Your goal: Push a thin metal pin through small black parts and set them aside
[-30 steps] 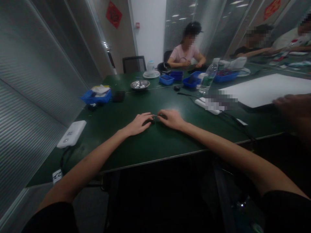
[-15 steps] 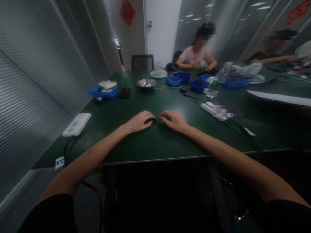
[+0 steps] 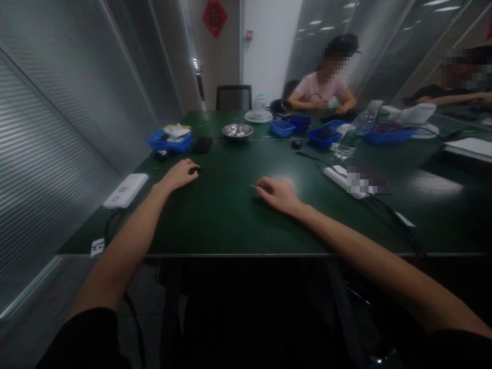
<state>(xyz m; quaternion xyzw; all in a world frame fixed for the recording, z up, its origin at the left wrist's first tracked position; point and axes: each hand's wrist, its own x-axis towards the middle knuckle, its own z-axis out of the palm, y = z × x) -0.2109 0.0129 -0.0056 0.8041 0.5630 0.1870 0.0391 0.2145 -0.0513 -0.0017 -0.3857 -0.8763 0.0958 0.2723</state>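
Observation:
My left hand is over the left part of the green table, its fingers closed around a small black object whose kind I cannot make out. Near the middle of the table, my right hand is closed on a tool with a dark handle and a thin metal shaft, which points left. Most of the handle is hidden by the fingers. The two hands are well apart. Beyond the left hand lie a dark flat item and a blue basket with a white bag in it.
A metal bowl holding small pieces stands farther back. Blue trays, a plastic bottle and a white power strip with cables are to the right. A white box lies at the left edge. Two people sit across the table.
My left hand has moved left and away from me, carrying the black object apart from the tool. My right hand has stayed nearly in place. The view has turned slightly left.

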